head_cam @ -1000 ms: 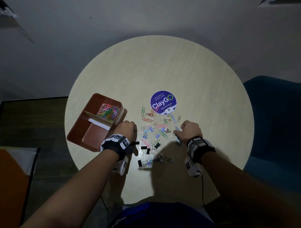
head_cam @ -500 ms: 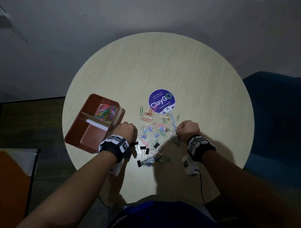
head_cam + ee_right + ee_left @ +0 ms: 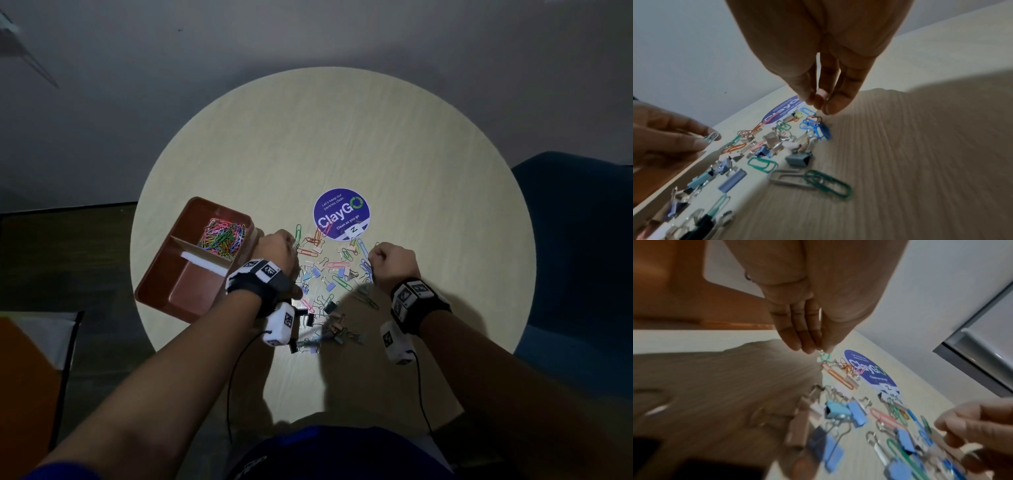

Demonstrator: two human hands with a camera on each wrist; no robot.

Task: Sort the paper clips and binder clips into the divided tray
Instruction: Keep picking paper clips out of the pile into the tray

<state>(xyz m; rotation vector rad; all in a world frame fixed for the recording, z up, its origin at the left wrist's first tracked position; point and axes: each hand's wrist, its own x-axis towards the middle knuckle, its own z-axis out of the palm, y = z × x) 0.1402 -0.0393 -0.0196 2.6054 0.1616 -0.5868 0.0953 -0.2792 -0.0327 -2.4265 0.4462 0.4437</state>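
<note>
Round pale table [image 3: 394, 144], dim room. Divided tray [image 3: 161, 287], brown, sits at the table's left edge. Its far compartment holds a heap of coloured paper clips [image 3: 224, 236]; the near compartment shows only bare floor.

Mixed scatter of paper clips and binder clips [image 3: 329, 277] lies on the table between the two hands, just in front of a round purple ClayGo sticker [image 3: 340, 214].

Left hand [image 3: 277, 250]: over the left side of the scatter, beside the tray's right wall. Fingertips [image 3: 807, 344] bunched together, pinching a small green paper clip [image 3: 825, 356] just above the table.

Right hand [image 3: 394, 262]: over the right side of the scatter, fingertips [image 3: 830, 104] pressed together and pointing down above a cluster of blue paper clips [image 3: 816, 128]. Whether they hold a clip, I cannot tell.

Both wrists carry black bands with white marker blocks [image 3: 281, 323].
</note>
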